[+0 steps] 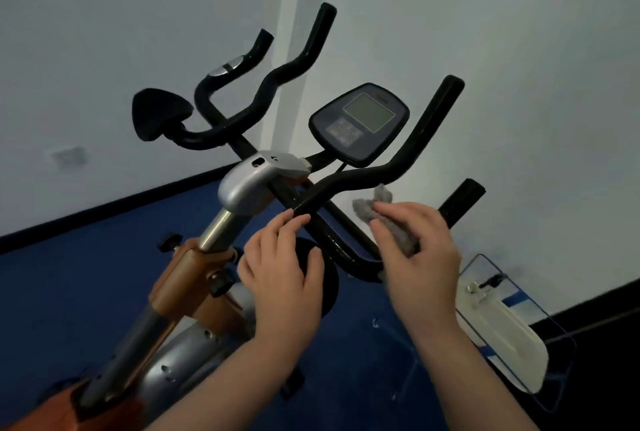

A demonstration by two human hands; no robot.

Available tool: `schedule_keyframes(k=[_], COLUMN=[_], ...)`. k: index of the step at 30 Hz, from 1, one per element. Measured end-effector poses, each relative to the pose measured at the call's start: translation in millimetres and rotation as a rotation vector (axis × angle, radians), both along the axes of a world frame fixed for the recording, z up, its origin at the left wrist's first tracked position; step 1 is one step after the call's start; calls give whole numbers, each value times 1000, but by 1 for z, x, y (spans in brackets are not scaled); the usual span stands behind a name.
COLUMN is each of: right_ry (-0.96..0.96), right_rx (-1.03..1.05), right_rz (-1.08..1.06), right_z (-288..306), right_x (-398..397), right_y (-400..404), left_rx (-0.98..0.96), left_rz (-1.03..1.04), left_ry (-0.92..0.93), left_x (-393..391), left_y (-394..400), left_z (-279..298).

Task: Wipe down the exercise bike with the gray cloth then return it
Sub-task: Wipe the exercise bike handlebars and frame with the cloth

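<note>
Our right hand (pixel 420 257) has its grip closed around the gray cloth (pixel 388 219), bunched between thumb and fingers just beside the exercise bike's black handlebar (pixel 349 181). Our left hand (pixel 284 278) is spread loosely, fingertips (pixel 294 221) touching the handlebar's near end below the console (pixel 360 124).

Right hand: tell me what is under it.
The right hand presses a gray cloth on the black handlebar. The cloth's ends stick out; its middle and the bar beneath are covered.

One bike (pixel 242 184), one cloth (pixel 384 219), two hands (pixel 284 278).
</note>
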State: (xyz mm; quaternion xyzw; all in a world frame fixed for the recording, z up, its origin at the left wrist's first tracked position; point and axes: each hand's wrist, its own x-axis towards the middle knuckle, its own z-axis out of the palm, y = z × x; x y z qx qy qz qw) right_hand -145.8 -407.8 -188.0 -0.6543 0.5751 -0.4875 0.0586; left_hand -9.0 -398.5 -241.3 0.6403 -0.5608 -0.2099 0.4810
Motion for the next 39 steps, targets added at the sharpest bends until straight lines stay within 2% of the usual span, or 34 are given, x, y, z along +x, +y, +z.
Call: schedule_keyframes(k=[3,5,10,15,24,27,29,33,34,36,39], right_ry=[416,559,579,520,722,566,523,873,911,876,588], right_rx=[120,167,169,327,270,462,550,365,367,371,565], right_rz=[239,334,393,357,249,249,266,245,234,220,255], right_z=[-22,-33,-27,-20,-17,-18,-20,-22,-21,-22,-21], right_x=[-15,-30,-38,-1,-13,7,13,-8,-11,-7,10], right_y=[-4,-2,-11,-46,-33,-61,-68,-38,-31,-33,-61], left_rx=[0,-10,-14,-25,-42,-84,-127,-163,-165,-168,-179], left_rz=[64,64,73,102,84,111,140,143,140,133,116], left_ry=[-48,-88,-121,-95,-163,-282,-283,-230,-229,-238,-238], left_x=[-7,-5,-3,-4,4,10,11,11,11,12,12], left_y=[-2,-3,-1,-1,-9,-18,-23,-24,-25,-25,-26], left_z=[-5,-9,-9,-12,-9,-9,-12,-19,-19,-20,-19])
